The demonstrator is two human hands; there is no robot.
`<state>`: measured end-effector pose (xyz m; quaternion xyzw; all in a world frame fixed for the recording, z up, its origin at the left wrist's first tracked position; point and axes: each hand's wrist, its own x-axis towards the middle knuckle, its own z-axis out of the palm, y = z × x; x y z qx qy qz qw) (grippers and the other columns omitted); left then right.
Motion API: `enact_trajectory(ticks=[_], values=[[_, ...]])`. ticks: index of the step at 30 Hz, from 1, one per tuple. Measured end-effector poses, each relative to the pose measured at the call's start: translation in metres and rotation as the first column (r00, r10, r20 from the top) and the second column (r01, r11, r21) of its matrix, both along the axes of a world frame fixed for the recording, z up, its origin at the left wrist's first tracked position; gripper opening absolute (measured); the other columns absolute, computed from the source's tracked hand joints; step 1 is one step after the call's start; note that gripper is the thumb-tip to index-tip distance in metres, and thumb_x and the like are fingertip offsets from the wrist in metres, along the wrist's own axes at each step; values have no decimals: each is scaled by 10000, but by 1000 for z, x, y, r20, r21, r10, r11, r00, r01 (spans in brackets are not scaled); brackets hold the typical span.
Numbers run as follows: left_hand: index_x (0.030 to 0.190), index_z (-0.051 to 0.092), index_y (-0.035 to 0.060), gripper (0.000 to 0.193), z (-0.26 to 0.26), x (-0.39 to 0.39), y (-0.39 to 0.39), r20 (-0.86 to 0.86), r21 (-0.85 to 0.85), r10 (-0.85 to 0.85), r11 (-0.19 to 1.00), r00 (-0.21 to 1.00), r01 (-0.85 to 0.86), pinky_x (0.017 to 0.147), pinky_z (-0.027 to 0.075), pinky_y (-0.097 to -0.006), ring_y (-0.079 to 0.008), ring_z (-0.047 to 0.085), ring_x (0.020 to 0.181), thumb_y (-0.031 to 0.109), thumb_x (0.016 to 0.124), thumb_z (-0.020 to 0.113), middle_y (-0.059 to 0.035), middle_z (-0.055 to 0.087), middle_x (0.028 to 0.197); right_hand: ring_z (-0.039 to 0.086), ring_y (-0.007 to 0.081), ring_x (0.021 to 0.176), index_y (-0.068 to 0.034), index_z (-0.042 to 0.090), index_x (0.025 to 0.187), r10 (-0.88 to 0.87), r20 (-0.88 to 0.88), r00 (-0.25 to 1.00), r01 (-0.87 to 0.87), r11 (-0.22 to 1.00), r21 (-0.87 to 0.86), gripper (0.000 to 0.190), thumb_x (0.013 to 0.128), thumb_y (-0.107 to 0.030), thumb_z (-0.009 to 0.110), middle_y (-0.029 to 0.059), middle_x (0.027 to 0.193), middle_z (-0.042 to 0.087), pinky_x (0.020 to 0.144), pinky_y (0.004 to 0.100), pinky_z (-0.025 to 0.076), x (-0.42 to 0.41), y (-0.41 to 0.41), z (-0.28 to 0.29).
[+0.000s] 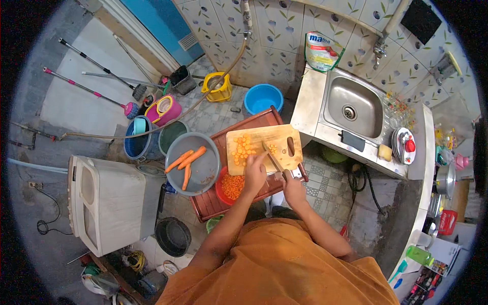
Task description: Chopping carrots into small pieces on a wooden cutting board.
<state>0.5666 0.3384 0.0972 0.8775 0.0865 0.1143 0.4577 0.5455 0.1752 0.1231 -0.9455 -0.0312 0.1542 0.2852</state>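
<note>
A kitchen knife (271, 155) is in my right hand (295, 191), its blade angled across a wooden cutting board (263, 134). The fingers of my left hand (255, 172) are bent over the board, close beside the blade. Whether they pinch a piece of carrot is hidden. Carrot slices (241, 146) lie on the board's left part, and small diced carrot (272, 148) sits by the blade's far side. Left of my left wrist, a red bowl (220, 191) holds a heap of finely diced carrot (232, 185). Three carrots (192, 157) rest in a grey basin (202, 186).
The board, bowl and basin are on a low reddish wooden table (207, 204). A steel sink (352, 101) with stacked plates (399, 146) beside it is at right. Blue basin (264, 100), yellow bucket (218, 85) and washing machine (114, 202) stand around. A hose (198, 101) crosses at left.
</note>
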Motion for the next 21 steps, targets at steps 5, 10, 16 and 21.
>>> enact_trajectory(ticks=[5,10,16,21], values=[[1120,579,21,374,5,-7,13,150,142,179,969,972,-200,850,442,-457,-396,530,964,-43,757,519,-205,530,991,613,481,723,-126,408,1221,28,-29,999,-25,996,88,326,948,-279,502,277,793,615,606,563,483,0,-7,2],[1062,554,13,311,2,-27,33,21,209,247,946,969,-246,856,437,-445,-389,516,1000,34,763,634,-197,535,997,622,466,780,-99,514,1154,-22,-98,995,31,995,91,251,941,-232,512,260,826,640,644,556,482,-3,-8,15],[1029,585,15,304,-5,-27,39,-36,203,232,954,972,-220,808,463,-434,-380,564,955,91,766,715,-179,564,994,610,483,735,-118,431,1233,26,-64,998,-20,995,96,328,949,-269,496,262,777,634,631,569,472,-2,-6,12],[977,606,-2,246,-9,-24,49,-62,258,274,933,960,-250,766,478,-436,-376,591,891,86,771,707,-171,593,943,612,479,751,-90,476,1216,26,-48,998,-19,989,145,314,944,-246,508,278,790,629,636,559,474,-3,-8,14]])
